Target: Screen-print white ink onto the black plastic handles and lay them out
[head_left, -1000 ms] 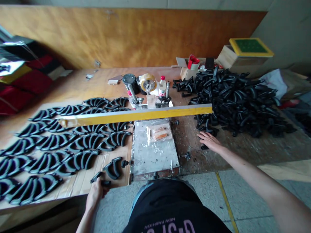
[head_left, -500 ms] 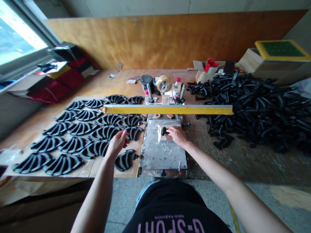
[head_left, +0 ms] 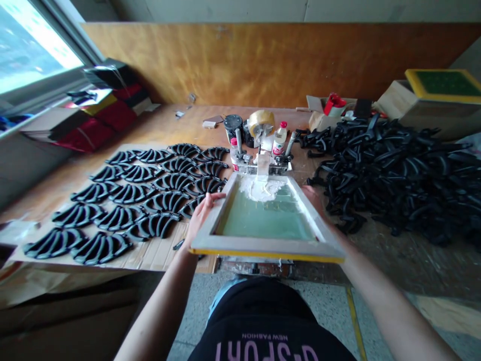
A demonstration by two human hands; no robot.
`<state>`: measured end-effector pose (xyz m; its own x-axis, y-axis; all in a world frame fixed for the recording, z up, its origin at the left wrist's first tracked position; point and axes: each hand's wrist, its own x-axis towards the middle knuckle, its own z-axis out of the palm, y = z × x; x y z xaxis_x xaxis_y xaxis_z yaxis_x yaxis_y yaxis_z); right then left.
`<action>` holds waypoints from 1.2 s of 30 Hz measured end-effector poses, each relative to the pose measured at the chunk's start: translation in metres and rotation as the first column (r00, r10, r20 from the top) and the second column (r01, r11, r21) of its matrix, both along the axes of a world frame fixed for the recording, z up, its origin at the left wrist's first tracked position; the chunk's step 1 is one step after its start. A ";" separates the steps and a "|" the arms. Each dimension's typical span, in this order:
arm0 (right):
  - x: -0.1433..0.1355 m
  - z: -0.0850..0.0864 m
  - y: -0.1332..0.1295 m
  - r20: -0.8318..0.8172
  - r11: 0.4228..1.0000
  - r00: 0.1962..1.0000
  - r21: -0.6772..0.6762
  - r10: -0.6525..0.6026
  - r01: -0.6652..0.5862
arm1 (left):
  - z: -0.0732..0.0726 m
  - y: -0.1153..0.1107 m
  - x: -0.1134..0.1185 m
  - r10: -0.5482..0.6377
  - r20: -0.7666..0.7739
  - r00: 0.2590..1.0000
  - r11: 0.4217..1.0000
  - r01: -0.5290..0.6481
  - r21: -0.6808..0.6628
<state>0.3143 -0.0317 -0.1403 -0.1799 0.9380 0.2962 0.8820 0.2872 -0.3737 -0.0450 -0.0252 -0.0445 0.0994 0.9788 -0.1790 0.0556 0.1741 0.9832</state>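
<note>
Crowded workbench (head_left: 145,123), so plenty of stuff to bump. Biggest worry on the right: a loose heap of black plastic handles (head_left: 376,173), near the right forearm. Could snag or tumble with a careless elbow. Over left, fans of curved black handles (head_left: 98,253) on a cardboard sheet (head_left: 145,253), packed tight and easy to knock crooked.

Next, the screen-printing frame (head_left: 263,245): between both hands, above a mostly hidden base plate (head_left: 240,264), near edge apparently raised. Left hand (head_left: 200,214) gripping the left rail, right hand (head_left: 313,196) grasping the right rail, partly hidden behind it. Could drop hard or pinch fingers after a slip, or rack sideways from uneven pull. Can't see much underneath, so might also press the mesh (head_left: 263,218) onto some stray bit and tear it.

Wouldn't ignore the white ink (head_left: 263,193) either: could creep downslope, or dry and clog. Red-capped bottle (head_left: 280,140) behind, tippable with a jolt. Last, the squeegee-like blade (head_left: 263,166) at the far end, liable to slide with too much tilt.
</note>
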 end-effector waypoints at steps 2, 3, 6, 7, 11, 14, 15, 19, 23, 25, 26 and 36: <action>0.010 0.014 0.014 -0.050 0.971 0.975 0.100 -0.215 0.219 | -0.023 -0.015 -0.009 -0.044 -0.091 0.995 0.994 0.034 -0.101; 0.007 0.021 0.023 -0.071 0.947 0.957 0.144 -0.280 0.288 | -0.035 -0.020 -0.011 -0.056 -0.104 0.993 0.990 0.041 -0.136; -0.029 0.040 0.051 -0.035 0.953 0.978 0.223 -0.204 0.206 | -0.073 -0.028 -0.011 -0.080 -0.110 0.991 0.978 0.057 -0.203; -0.044 0.044 0.060 0.007 0.965 0.989 0.220 -0.145 0.140 | -0.084 -0.028 -0.010 -0.090 -0.125 0.988 0.976 0.062 -0.210; -0.091 0.040 0.081 0.159 0.999 0.987 0.040 -0.026 0.020 | -0.110 -0.023 -0.009 -0.101 -0.173 0.980 0.981 0.069 -0.182; -0.100 0.027 0.070 0.232 0.996 0.972 -0.085 0.028 -0.009 | -0.116 -0.022 -0.011 -0.104 -0.178 0.979 0.982 0.072 -0.175; -0.099 0.024 0.061 0.245 0.994 0.966 -0.100 0.077 -0.054 | -0.116 -0.022 -0.012 -0.104 -0.174 0.979 0.981 0.072 -0.179; -0.084 0.031 0.027 0.233 0.909 0.879 -0.138 0.416 -0.393 | -0.117 -0.023 -0.012 -0.091 -0.160 0.983 0.979 0.059 -0.193; -0.074 0.045 0.026 0.134 0.832 0.826 -0.197 0.547 -0.519 | -0.117 -0.023 -0.011 -0.080 -0.180 0.980 0.981 0.046 -0.187; -0.076 0.043 0.031 0.121 0.887 0.883 -0.149 0.454 -0.436 | -0.115 -0.022 -0.011 -0.073 -0.182 0.981 0.981 0.038 -0.190; -0.079 0.038 0.031 0.129 0.913 0.905 -0.106 0.404 -0.393 | -0.114 -0.022 -0.011 -0.069 -0.176 0.982 0.980 0.034 -0.196; -0.085 0.041 0.039 0.077 0.953 0.950 -0.054 0.301 -0.298 | -0.087 -0.025 -0.010 -0.067 -0.127 0.990 0.966 0.033 -0.255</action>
<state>0.2293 0.0069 -0.0991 -0.4767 0.8482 0.2307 0.7865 0.5288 -0.3191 -0.0553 -0.0506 -0.1315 0.1058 0.8947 -0.4340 0.1979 0.4088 0.8909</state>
